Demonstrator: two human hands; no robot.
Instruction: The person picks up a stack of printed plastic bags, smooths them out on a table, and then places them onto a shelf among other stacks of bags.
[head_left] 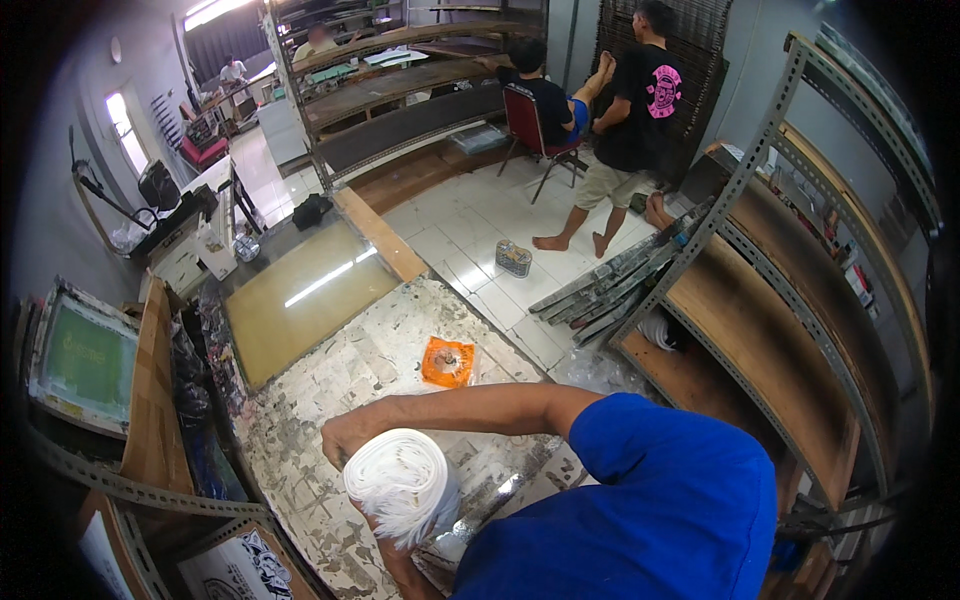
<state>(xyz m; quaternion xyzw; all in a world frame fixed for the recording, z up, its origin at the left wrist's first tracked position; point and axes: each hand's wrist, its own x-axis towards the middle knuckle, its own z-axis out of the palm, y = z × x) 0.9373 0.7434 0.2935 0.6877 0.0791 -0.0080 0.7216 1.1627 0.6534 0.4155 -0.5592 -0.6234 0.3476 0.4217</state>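
Note:
A thick roll of white cloth point(400, 475) with a loose, frayed edge is held over the worn, patchy tabletop point(330, 385). My right arm reaches across from the right, and my right hand point(345, 435) is closed at the far left side of the roll, its fingertips hidden behind the cloth. From the lower edge my left forearm comes up to the roll's underside; only a sliver of my left hand point(369, 519) shows, with its fingers covered by the cloth. Beyond my right forearm lies a flat orange packet point(448, 362) on the tabletop.
A yellowish glossy panel point(305, 290) lies at the table's far left. Framed screens point(85, 350) lean on the left. Metal-framed shelves point(770, 330) rise on the right. A tin point(513, 258) stands on the floor near one standing person point(640, 100) and one seated person point(545, 105).

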